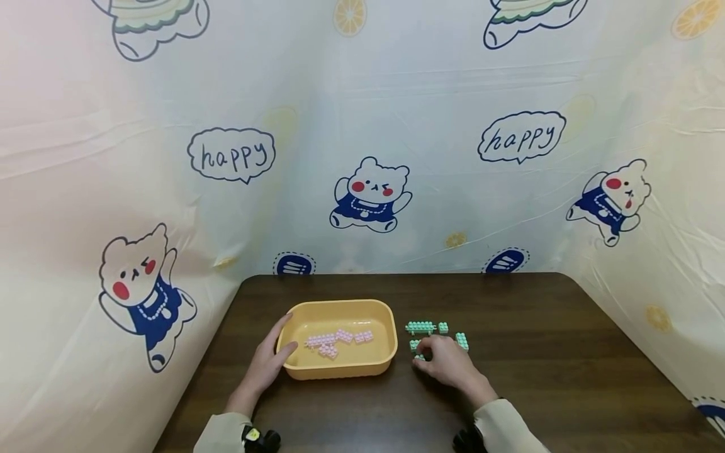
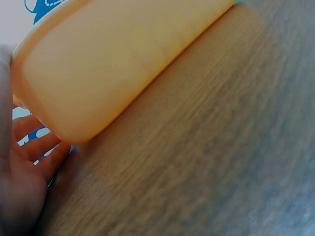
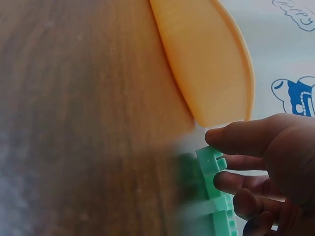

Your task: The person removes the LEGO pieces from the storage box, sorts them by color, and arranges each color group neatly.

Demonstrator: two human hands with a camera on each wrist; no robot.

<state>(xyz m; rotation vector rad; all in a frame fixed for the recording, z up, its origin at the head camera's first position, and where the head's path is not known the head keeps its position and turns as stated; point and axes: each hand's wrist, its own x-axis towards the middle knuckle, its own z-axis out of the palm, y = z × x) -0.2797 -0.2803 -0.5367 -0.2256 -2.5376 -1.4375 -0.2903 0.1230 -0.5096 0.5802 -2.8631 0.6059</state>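
A yellow plastic basin (image 1: 340, 371) stands on the table with several pink toy bricks (image 1: 321, 340) inside. My left hand (image 1: 266, 358) grips the basin's left end, its thumb at the near part of the rim and the fingers spread around the far corner. In the left wrist view those fingers (image 2: 47, 147) lie against the outer wall. To the right of the basin my right hand (image 1: 450, 363) pinches at a small green toy brick (image 3: 208, 160) between thumb and fingers. More green bricks (image 1: 420, 327) lie around that hand, some partly hidden under it.
The dark wooden table (image 1: 566, 377) reaches back to a printed curtain (image 1: 430, 82) with bear drawings, which hangs behind and on both sides. A short green brick (image 1: 443, 327) and a longer one (image 1: 462, 341) lie beyond the right hand.
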